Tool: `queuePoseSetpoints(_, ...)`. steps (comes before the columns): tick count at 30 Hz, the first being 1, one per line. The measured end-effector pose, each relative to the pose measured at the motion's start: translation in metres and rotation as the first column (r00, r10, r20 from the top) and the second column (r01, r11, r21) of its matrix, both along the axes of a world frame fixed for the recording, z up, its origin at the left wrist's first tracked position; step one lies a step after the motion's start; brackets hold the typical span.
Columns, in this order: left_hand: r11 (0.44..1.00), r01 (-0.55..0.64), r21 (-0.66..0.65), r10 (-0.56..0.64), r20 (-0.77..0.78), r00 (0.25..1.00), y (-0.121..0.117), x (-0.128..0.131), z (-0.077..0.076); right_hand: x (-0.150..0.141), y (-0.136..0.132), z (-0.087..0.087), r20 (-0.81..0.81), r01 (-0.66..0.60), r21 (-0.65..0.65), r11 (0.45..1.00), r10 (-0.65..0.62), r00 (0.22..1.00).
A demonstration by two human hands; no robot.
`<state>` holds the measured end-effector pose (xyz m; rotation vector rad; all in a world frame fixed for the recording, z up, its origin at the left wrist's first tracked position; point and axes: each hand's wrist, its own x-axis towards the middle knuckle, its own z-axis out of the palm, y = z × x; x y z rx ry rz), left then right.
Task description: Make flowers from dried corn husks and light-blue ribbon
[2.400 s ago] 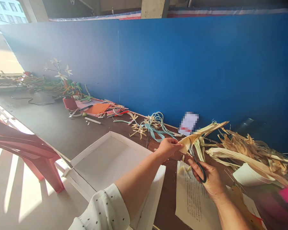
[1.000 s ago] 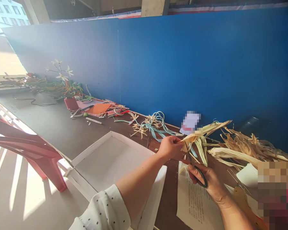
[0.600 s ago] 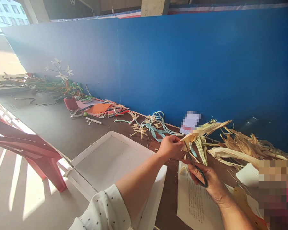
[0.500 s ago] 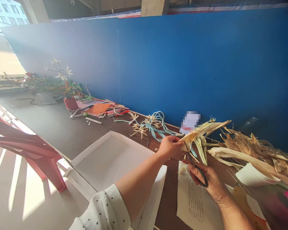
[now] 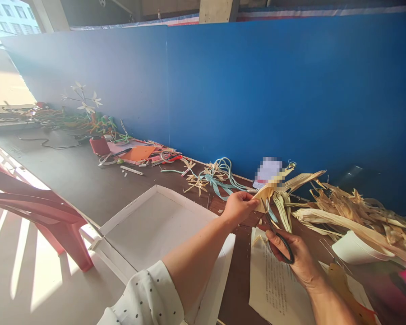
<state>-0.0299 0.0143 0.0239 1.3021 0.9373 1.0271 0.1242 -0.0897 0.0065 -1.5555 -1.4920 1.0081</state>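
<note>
Dry husk (image 5: pixel 269 192) pinched by left hand (image 5: pixel 238 206); right hand (image 5: pixel 292 257) grips scissors (image 5: pixel 277 232) (blades at husk).

The print on the paper sheet (image 5: pixel 274 289) is too small to read.

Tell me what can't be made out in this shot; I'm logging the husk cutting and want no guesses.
Head view, the only one:
- Scissors: the blades' tips are lost against the husk piece; open or closed is unclear.
- Right hand: fingers through the handle loops are partly hidden.
- Left hand: fingertips are tucked behind the husk.
- White card: pixelated, unreadable.
- Printed sheet: text too small.
- Husk pile: cut off at the right edge.
</note>
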Motion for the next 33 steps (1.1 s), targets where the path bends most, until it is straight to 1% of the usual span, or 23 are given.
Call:
queuePoseSetpoints(8, 0.999, 0.022, -0.031, -0.022, 0.009, 1.000, 0.0003, 0.0024, -0.0028, -0.0024, 0.0015, 0.0007, -0.018, 0.072, 0.010, 0.997, -0.072, 0.997)
queuePoseSetpoints(16, 0.998, 0.030, -0.049, -0.030, 0.018, 0.999, -0.0020, 0.0008, -0.0002, -0.0037, 0.0027, 0.0007, -0.024, 0.131, 0.026, 0.991, -0.130, 0.991)
queuePoseSetpoints(21, 0.998, 0.030, -0.047, -0.029, 0.012, 0.999, -0.0025, 0.0016, -0.0006, -0.0042, 0.0022, 0.0026, -0.016, 0.116, 0.027, 0.993, -0.116, 0.993)
queuePoseSetpoints(27, 0.997, 0.049, -0.051, -0.047, 0.040, 0.998, -0.0038, 0.0015, 0.0002, -0.0056, 0.0032, 0.0030, -0.028, 0.134, 0.000, 0.991, -0.134, 0.991)
queuePoseSetpoints(33, 0.997, 0.055, -0.052, -0.053, 0.047, 0.998, -0.0035, 0.0021, -0.0005, -0.0054, 0.0023, 0.0016, -0.032, 0.131, 0.005, 0.991, -0.130, 0.991)
